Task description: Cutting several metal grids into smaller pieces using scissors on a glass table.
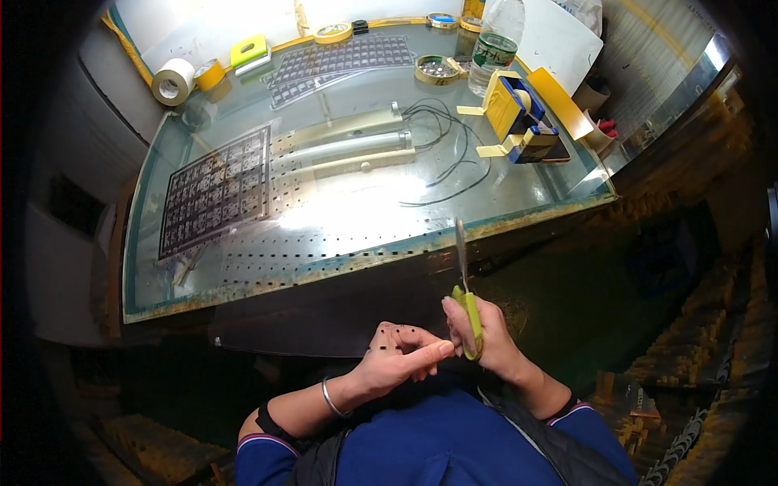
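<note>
My right hand (498, 344) is closed round the green handles of a pair of scissors (469, 312). Their metal blades point away from me, toward the table's front edge, and look nearly closed. Beside it, my left hand (381, 368) is pinched, thumb against the bent index finger. Small black marks show over its fingers, on a piece of clear film (397, 340) that this hand holds. The film's outline is hard to make out; I cannot tell whether it joins the dotted film (324, 249) on the table. Both hands are in front of my body, thumbs nearly touching.
A glass-topped table (454, 219) lies ahead, lit from below by tubes. On it are a dark patterned film sheet (217, 190), more sheets (340, 63), tape rolls (173, 82), a plastic bottle (494, 50), a blue tape dispenser (519, 113) and loose black wires (463, 154).
</note>
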The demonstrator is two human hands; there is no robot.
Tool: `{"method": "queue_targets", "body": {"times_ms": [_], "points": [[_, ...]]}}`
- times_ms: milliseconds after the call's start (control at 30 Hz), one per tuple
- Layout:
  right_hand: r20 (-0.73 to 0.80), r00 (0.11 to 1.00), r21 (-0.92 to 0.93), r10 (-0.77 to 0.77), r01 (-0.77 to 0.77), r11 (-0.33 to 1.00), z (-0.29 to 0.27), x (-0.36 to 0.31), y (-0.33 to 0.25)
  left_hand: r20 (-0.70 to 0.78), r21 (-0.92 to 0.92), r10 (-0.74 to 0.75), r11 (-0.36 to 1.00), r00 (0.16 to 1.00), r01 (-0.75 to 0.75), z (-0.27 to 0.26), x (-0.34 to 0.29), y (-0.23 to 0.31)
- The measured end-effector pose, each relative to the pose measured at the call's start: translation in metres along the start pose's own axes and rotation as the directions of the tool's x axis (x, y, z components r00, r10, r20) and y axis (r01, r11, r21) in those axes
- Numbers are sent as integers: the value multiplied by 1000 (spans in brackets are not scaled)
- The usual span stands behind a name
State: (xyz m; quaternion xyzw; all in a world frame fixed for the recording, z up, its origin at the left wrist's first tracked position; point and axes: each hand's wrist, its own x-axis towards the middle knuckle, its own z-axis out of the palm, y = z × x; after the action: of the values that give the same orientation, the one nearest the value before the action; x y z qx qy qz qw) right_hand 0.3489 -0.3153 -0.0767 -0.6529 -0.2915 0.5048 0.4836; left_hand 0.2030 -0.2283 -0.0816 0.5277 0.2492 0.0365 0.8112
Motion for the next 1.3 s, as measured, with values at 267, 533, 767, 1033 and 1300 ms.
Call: {"method": "queue_targets", "body": {"times_ms": [267,533,767,1033,1300], "points": [[-16,999,55,38,-37,998,-9,4,0,38,45,-39,998,999,38,-5,-7,1],[131,973,16,192,-196,980,-38,-10,-22,98,211,-38,977,994,16,-29,-15,5],[253,923,-239,289,-230,943,-67,-11,-49,172,392,-66,920,983,-7,-55,-18,15],[249,915,-315,317,-233,920,-71,-10,-42,126,437,-137,897,983,69,-67,-23,17],[258,950,-236,176,-115,965,-59,0,-27,129,479,-151,875,980,72,-65,-24,22]]}}
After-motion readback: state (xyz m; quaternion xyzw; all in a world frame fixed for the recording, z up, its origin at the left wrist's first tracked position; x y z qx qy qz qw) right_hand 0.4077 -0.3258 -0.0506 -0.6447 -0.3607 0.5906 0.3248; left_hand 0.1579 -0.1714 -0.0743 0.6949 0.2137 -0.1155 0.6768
